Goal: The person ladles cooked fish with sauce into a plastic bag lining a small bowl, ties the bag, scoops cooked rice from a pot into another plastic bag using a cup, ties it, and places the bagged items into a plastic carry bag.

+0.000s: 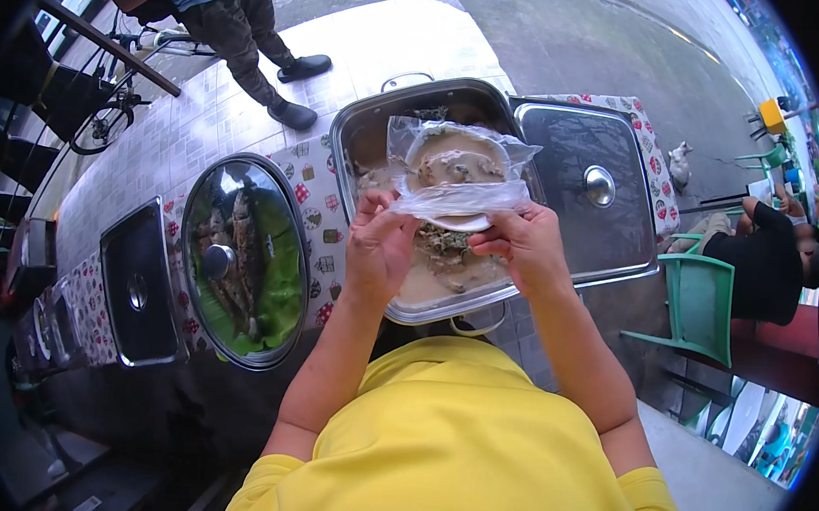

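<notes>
A clear plastic bag [460,195] is pinched between my left hand [382,243] and my right hand [521,242]. Inside it sits a pale bowl [463,221] of creamy stew [456,167] with chunks in it. Both hands grip the bag's near edge, one at each side. The bowl is over a deep rectangular metal food pan [412,314], which holds more of the creamy stew with dark, leafy-looking pieces. The bag and bowl hide the middle of the pan.
Left of the pan, an oval dish with a glass lid [245,262] holds whole fish on green leaves. Metal lids [578,185] with knobs flank it on a patterned tablecloth [326,232]. A person [233,29] stands beyond the tiled surface. Another person sits at right near a green chair [696,307].
</notes>
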A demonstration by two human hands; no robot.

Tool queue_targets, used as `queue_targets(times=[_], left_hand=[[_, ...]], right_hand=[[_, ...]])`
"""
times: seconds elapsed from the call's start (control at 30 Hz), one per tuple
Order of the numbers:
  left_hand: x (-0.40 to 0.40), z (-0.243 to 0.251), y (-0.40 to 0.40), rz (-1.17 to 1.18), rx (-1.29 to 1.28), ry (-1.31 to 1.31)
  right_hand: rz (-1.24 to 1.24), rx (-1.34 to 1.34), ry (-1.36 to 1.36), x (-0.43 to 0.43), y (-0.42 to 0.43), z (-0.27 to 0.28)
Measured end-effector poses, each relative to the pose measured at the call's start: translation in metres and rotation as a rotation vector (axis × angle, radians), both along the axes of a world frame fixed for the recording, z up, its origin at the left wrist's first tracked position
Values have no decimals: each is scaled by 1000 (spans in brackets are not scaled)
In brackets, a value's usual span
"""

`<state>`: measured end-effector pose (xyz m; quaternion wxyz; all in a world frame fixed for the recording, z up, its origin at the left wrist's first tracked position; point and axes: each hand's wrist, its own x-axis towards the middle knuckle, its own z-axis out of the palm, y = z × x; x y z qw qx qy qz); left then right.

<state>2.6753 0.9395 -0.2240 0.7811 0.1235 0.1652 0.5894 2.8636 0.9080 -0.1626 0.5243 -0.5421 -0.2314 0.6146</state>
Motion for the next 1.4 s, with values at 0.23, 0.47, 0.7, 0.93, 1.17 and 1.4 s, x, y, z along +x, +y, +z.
queue_targets(times=[0.23, 0.47, 0.7, 0.93, 1.17, 1.4], left_hand=[[-10, 17, 23, -8, 153, -143], [-21, 31, 43, 174, 87, 514], [-20, 55, 71, -160, 53, 830], [3, 81, 108, -789, 453, 1930], [34, 101, 111, -954, 417, 2185], [32, 92, 81, -275, 422, 1351]], right_hand=[[87, -61, -44, 9, -3, 5], [179, -64, -148, 17, -6, 5], [258, -52, -180, 31, -7, 7], [401, -38, -171, 47, -2, 10], [585, -39, -220, 55, 8, 10], [661, -89, -208, 56, 22, -1]])
